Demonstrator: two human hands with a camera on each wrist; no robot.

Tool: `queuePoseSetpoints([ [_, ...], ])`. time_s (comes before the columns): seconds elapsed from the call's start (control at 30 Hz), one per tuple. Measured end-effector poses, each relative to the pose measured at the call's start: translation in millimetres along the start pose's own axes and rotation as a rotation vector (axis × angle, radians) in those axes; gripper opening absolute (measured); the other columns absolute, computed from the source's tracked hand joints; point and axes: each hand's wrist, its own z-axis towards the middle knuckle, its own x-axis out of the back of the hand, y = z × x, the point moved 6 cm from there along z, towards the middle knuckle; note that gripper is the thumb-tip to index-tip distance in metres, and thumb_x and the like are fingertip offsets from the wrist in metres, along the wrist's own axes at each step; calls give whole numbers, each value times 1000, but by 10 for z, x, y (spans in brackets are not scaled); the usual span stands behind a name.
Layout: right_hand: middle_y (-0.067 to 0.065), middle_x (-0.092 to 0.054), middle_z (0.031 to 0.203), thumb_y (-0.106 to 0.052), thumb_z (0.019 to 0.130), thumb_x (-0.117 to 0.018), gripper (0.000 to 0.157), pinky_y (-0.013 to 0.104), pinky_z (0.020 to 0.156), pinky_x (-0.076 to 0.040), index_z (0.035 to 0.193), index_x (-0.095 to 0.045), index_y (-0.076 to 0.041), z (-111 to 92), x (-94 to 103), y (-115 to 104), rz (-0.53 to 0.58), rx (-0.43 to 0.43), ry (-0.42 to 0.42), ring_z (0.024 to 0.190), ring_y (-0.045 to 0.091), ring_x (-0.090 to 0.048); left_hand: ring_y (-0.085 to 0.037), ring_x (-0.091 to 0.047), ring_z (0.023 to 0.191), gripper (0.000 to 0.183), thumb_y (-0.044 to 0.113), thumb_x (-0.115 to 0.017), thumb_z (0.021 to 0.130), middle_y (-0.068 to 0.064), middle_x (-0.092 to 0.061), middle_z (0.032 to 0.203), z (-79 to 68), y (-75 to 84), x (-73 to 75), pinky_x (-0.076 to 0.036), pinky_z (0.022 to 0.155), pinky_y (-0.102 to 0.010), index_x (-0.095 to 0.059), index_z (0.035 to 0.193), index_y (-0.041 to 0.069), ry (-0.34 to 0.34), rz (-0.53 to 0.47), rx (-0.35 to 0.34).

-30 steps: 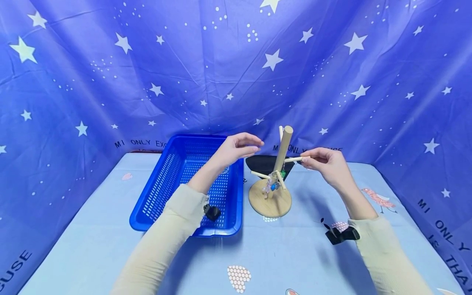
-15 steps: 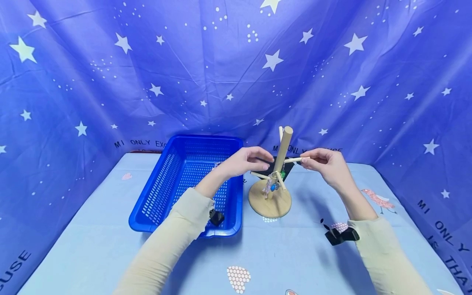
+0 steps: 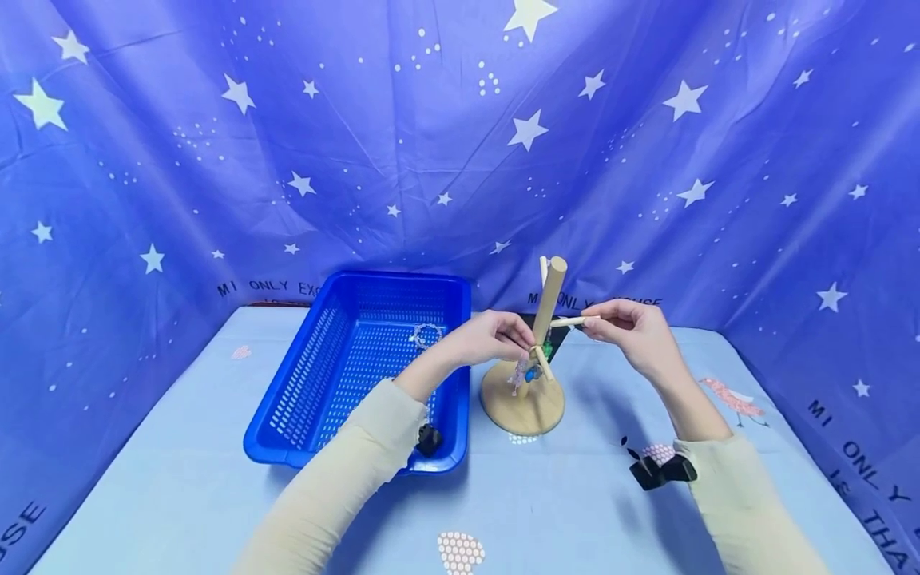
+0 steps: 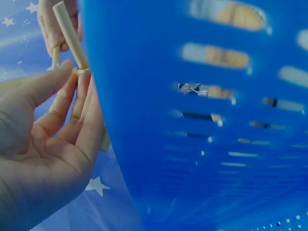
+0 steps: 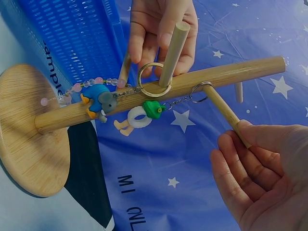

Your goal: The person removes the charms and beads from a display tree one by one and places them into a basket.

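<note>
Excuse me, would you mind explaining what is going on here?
A person's right hand pinches one peg of a wooden stand, while the left hand is near the post, apparently holding nothing. An elephant keychain, a green-topped keychain and a bead string hang on the stand. A blue basket beside it contains a beaded loop.

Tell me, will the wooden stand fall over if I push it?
The wooden stand might tip if pushed high, since its post is tall. Its flat, round base should help steady it. The little charms dangle from its pegs, so they'd probably swing.
</note>
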Motion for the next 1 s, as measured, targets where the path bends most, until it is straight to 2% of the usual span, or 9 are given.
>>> queuePoseSetpoints([
  [0.07, -20, -71, 80, -7, 95, -66, 30, 17, 75, -59, 115, -64, 15, -4, 1, 8, -3, 5, 1, 79, -2, -70, -18, -70, 93, 17, 0, -68, 91, -18, -71, 106, 6, -3, -18, -58, 84, -23, -64, 107, -4, 27, 11, 22],
  [0.17, -21, -71, 80, -7, 95, -66, 30, 17, 75, -60, 115, -64, 15, -13, 2, 20, -6, 3, 1, 79, -2, -71, -23, -71, 91, 13, 1, -69, 91, -17, -72, 100, 11, -8, -50, -60, 79, -24, -65, 103, -3, 57, 24, 51],
  [0.3, -19, -71, 81, -7, 95, -66, 30, 17, 76, -60, 115, -64, 15, -13, -9, 23, 3, 5, -4, 79, -2, -71, -19, -69, 82, 10, 4, -71, 91, -13, -71, 91, 4, -19, -61, -61, 75, -27, -66, 98, -1, 90, 33, 88],
  [0.4, -19, -71, 82, -7, 95, -67, 30, 17, 76, -60, 114, -64, 15, -5, -13, 19, 8, 14, -3, 79, -2, -71, -9, -64, 74, 10, 5, -73, 89, -10, -71, 87, 0, 0, -54, -62, 75, -29, -66, 95, 0, 110, 56, 93],
  [0.6, -19, -71, 82, -8, 95, -66, 30, 17, 76, -59, 114, -65, 15, 5, -17, 11, -4, 13, 0, 79, -3, -70, -7, -63, 72, 8, 5, -72, 90, -9, -71, 87, -6, 21, -39, -60, 70, -23, -67, 93, 0, 136, 96, 81],
  [0.7, -16, -72, 82, -9, 95, -66, 30, 17, 76, -60, 114, -65, 14, 2, -25, 8, -12, 2, -3, 79, -2, -70, -11, -65, 75, 6, 4, -71, 90, -10, -72, 87, -32, 28, -42, -60, 71, -25, -68, 93, 0, 118, 94, 66],
  [0.87, -17, -72, 83, -11, 96, -66, 32, 17, 77, -59, 115, -64, 14, -9, -33, 2, -25, -13, -5, 79, -3, -70, -31, -71, 87, 4, 3, -70, 91, -11, -72, 87, -74, 74, -79, -62, 75, -31, -69, 94, 1, 35, 72, 23],
  [0.93, -19, -71, 82, -12, 96, -66, 32, 17, 77, -59, 115, -64, 14, -15, -29, 3, -27, -12, -4, 79, -3, -70, -30, -72, 85, 4, 2, -69, 91, -12, -73, 87, -82, 115, -104, -62, 75, -29, -69, 95, 1, -13, 67, 2],
  [1.0, -21, -71, 81, -11, 96, -66, 32, 17, 77, -59, 115, -64, 15, -23, -18, 6, -28, -7, 1, 79, -4, -70, -22, -71, 79, 5, 2, -68, 92, -13, -73, 89, -88, 165, -133, -62, 74, -27, -69, 96, 0, -66, 58, -18],
])
